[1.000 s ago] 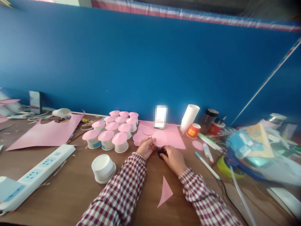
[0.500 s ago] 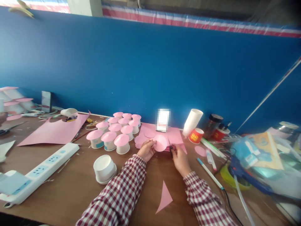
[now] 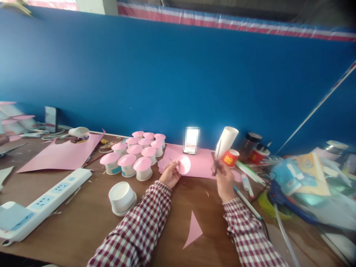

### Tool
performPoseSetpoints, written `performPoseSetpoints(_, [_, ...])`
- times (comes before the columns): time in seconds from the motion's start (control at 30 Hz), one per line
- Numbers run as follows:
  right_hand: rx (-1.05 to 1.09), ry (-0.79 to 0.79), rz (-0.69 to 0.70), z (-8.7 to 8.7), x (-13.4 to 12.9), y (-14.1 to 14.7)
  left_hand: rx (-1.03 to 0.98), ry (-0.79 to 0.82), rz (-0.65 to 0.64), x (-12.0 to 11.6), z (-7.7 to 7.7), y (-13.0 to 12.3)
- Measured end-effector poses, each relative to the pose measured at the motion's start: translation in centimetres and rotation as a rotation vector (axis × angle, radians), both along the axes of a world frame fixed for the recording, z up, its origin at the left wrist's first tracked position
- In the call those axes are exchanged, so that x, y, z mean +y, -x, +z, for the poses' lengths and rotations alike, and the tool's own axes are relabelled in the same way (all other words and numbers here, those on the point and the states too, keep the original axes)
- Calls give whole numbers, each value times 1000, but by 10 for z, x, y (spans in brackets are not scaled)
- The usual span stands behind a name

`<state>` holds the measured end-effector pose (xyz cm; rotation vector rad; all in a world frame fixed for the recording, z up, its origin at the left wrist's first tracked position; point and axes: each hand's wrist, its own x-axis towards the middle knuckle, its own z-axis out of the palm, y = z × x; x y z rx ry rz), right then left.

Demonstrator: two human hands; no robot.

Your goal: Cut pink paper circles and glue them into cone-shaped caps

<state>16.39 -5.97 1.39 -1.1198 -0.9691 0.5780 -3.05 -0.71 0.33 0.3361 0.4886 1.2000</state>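
Note:
Between its fingertips my left hand (image 3: 170, 175) pinches a round pink paper disc (image 3: 184, 165), held over the front of the pink paper sheets (image 3: 204, 159). Off to the right, my right hand (image 3: 224, 178) grips scissors (image 3: 217, 159) with the blades pointing up, apart from the disc. Left of my left hand stand several white cups topped with pink discs (image 3: 142, 164). An upturned white cup (image 3: 122, 198) sits nearer the front. A pointed pink scrap (image 3: 193, 230) lies on the table between my forearms.
A white power strip (image 3: 46, 202) and a cut pink sheet (image 3: 59, 152) lie at the left. At the right are stacked white cups (image 3: 227, 140), a red cup (image 3: 230, 158), pens and plastic bags (image 3: 306, 178). Part of another person's hand (image 3: 3, 139) shows at the left edge.
My right hand has moved right, away from the disc, and the scissors now point up. My left hand has shifted the disc slightly left and up.

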Motion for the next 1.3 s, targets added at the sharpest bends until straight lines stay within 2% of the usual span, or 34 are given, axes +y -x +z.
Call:
performPoseSetpoints(0.1, [-318,37,-77,-9,0,-8,15,-6,-14,0,3,1])
performPoseSetpoints(0.2, [-408,103,21,-14,-2,-3,82,-68,-29,-1,2,1])
performPoseSetpoints(0.3, [-358,140,148,-15,-3,11,178,-177,-69,-4,0,-3])
performPoseSetpoints(0.4, [-302,145,184,-14,-3,23,300,-266,-132,-6,-2,-9])
performPoseSetpoints(0.5, [-162,153,203,-16,-2,30,367,-266,-143,-7,-3,-13])
performPoseSetpoints(0.67, [3,191,228,-18,0,31,435,-221,-59,-5,-8,-17])
performPoseSetpoints(0.8, [36,148,267,-19,0,33,453,-257,-27,-3,-13,-19])
performPoseSetpoints(0.9, [49,189,315,-21,0,36,449,-288,-32,-3,-14,-20])
performPoseSetpoints(1.03, [72,233,350,-22,-1,38,431,-298,-40,-7,-9,-20])
performPoseSetpoints(1.3, [88,204,313,-21,0,39,432,-320,-135,-12,-1,-20])
